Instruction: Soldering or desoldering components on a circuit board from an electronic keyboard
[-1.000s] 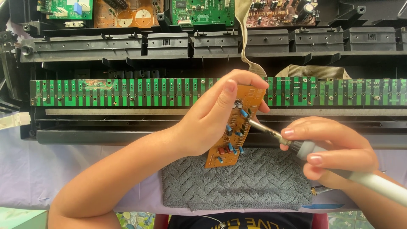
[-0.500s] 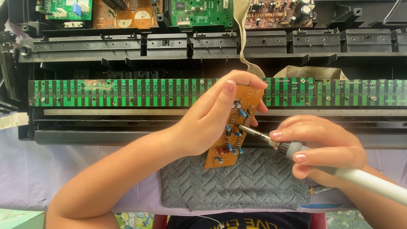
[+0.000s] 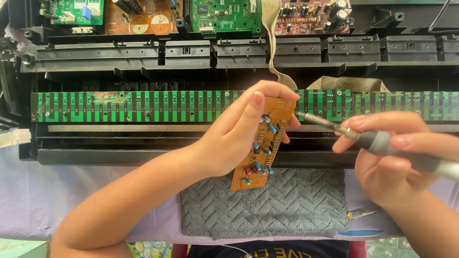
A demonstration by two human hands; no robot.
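Observation:
My left hand (image 3: 236, 134) grips a small orange circuit board (image 3: 264, 143), held upright and tilted, with blue and red components facing me. My right hand (image 3: 397, 157) holds a soldering iron (image 3: 382, 142) by its grey handle. Its metal tip (image 3: 302, 114) points left and sits just beside the board's upper right edge, apart from the components. Both hands hover above a folded grey towel (image 3: 287, 205) and in front of a long green contact strip board (image 3: 143, 106) inside an opened black keyboard chassis (image 3: 191, 52).
Several green and brown circuit boards (image 3: 143, 14) sit at the top of the chassis, with a grey ribbon cable (image 3: 272, 43) running down. A pale lilac cloth (image 3: 28, 200) covers the table. A metal tool (image 3: 366, 211) lies at the towel's right edge.
My right hand has pulled the soldering iron to the right and up, off the board's face to its upper right edge. The left hand keeps holding the board steady.

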